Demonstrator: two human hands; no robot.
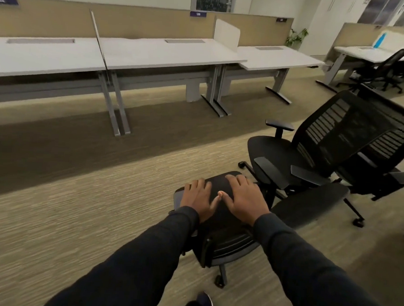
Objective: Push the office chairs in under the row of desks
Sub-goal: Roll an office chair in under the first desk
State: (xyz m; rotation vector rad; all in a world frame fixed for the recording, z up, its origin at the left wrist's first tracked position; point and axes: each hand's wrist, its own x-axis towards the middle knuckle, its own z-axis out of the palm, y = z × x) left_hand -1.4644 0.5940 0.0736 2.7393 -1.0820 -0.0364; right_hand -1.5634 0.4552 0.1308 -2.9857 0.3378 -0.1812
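Observation:
A black office chair (226, 245) stands right in front of me on the carpet, seen from behind and above. My left hand (197, 199) and my right hand (243, 198) lie side by side on the top of its backrest, fingers curled over the edge. A second black mesh-backed chair (332, 141) stands to the right, its seat turned toward the desks. A row of white desks (154, 54) with grey legs runs along the tan partition at the back, a few steps ahead across open floor.
Another desk row with black chairs (388, 66) tucked under it stands at the far right. A third chair's armrest (403, 178) shows at the right edge. A potted plant (296, 37) is by the far wall. My shoe (206, 304) is below the chair.

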